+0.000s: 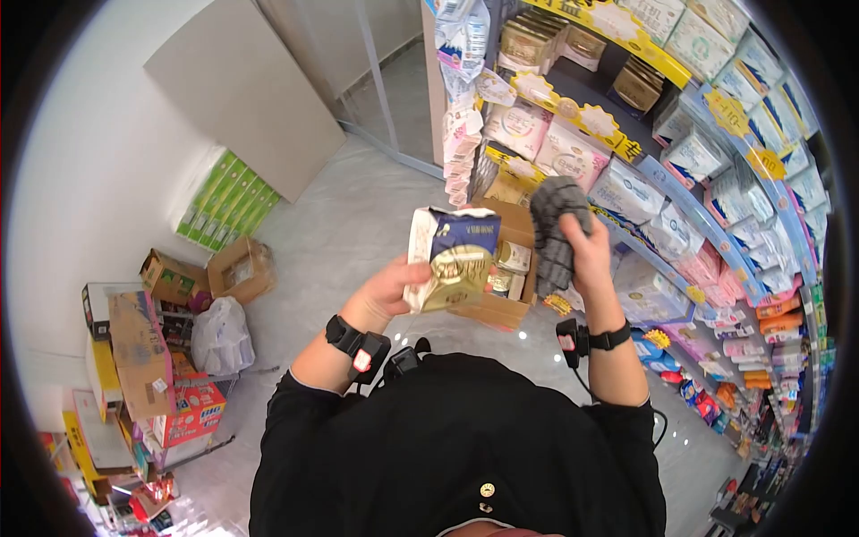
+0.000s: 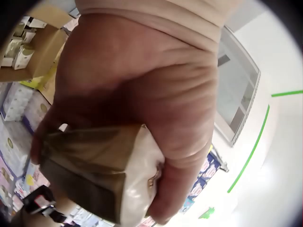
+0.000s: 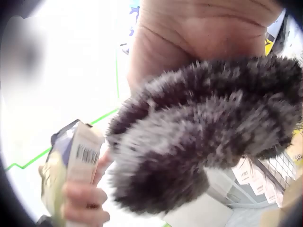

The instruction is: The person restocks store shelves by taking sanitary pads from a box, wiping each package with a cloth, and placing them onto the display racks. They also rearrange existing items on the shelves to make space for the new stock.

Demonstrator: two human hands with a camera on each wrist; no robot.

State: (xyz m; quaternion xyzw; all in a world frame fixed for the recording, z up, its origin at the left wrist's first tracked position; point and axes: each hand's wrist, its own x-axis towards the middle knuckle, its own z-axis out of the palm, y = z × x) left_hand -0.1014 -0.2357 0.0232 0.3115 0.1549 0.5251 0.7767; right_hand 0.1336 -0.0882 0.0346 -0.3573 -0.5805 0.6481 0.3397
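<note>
My left hand grips a soft plastic-wrapped pack in navy, gold and white by its side, thumb on the near face. In the right wrist view the same pack shows a barcode on its edge. My right hand holds a bunched grey fluffy cloth, the thumb across it; up close the cloth has a thick dark pile and hides most fingers. Below and between the hands, an open cardboard box holds several gold and white packs.
Shelves of packaged goods with yellow price strips curve along the right. At left stand stacked cartons, a white plastic bag and green-and-white packs. A large grey board leans on the wall. Grey floor lies between.
</note>
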